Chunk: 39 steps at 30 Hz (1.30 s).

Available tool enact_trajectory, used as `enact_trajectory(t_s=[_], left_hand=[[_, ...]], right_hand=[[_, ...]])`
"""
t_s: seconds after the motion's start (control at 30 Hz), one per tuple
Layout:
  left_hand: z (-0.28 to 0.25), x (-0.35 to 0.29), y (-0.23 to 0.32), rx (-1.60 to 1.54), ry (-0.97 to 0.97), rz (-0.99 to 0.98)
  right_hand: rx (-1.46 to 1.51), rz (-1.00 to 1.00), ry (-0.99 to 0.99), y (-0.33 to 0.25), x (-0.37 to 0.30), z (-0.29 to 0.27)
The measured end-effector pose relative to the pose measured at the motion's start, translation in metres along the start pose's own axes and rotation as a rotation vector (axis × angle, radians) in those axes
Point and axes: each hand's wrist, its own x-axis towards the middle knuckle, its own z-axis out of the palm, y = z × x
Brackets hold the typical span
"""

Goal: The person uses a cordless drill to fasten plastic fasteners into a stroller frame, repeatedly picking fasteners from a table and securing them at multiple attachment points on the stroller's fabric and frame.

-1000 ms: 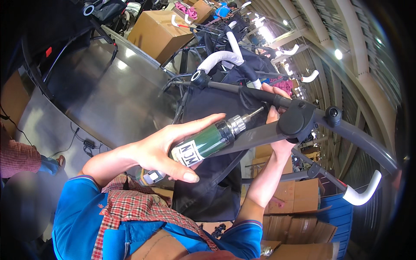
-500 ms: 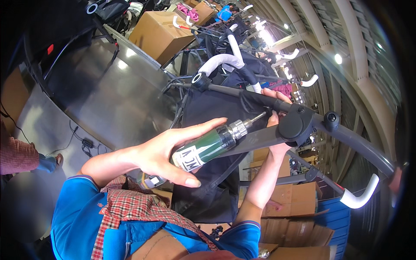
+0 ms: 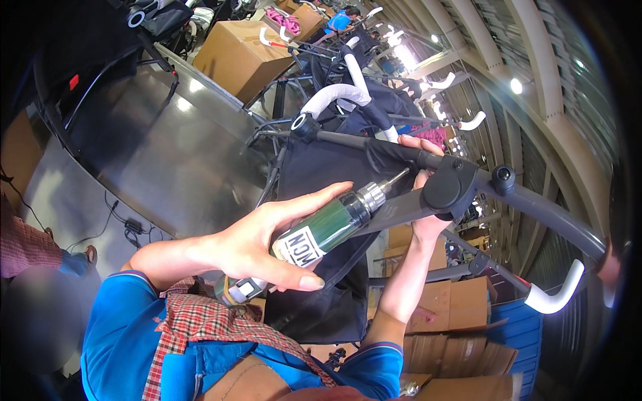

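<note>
My left hand (image 3: 257, 244) is wrapped around a green electric screwdriver (image 3: 331, 226) with a white label. Its metal chuck and bit point up and right at the stroller frame. The bit tip sits just left of the round grey hinge (image 3: 451, 188). My right hand (image 3: 422, 152) grips the black-covered frame tube beside that hinge, fingers curled over the top. A grey tube (image 3: 555, 210) runs right from the hinge to a white handle end (image 3: 552, 299). Black fabric (image 3: 321, 177) hangs from the frame below my hands.
A steel conveyor surface (image 3: 154, 154) stretches to the left. Cardboard boxes (image 3: 234, 50) stand at the back, more boxes (image 3: 455, 321) and a blue bin (image 3: 515, 337) at lower right. Other stroller frames (image 3: 341, 97) crowd behind. Another person's plaid sleeve (image 3: 23, 244) is at far left.
The screwdriver's bit has edged a little closer to the hinge. My right hand keeps its grip on the frame tube.
</note>
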Motion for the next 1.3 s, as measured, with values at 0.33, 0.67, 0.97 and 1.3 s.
enact_trajectory(t_s=[0.33,0.67,0.97,1.3], left_hand=[[0.023,-0.006,0.017,-0.397,-0.021,-0.09],[0.022,0.001,0.011,-0.755,-0.069,-0.18],[-0.008,-0.035,-0.045,-0.827,0.018,-0.002],[-0.043,-0.198,-0.212,-0.547,1.279,-0.435]], right_hand=[[0.081,-0.007,0.104,0.006,-0.004,0.008],[0.047,0.027,0.153,-0.002,-0.005,0.012],[-0.329,-0.178,0.224,-0.012,-0.056,-0.037],[0.246,0.71,0.808,0.153,-0.334,-0.13]])
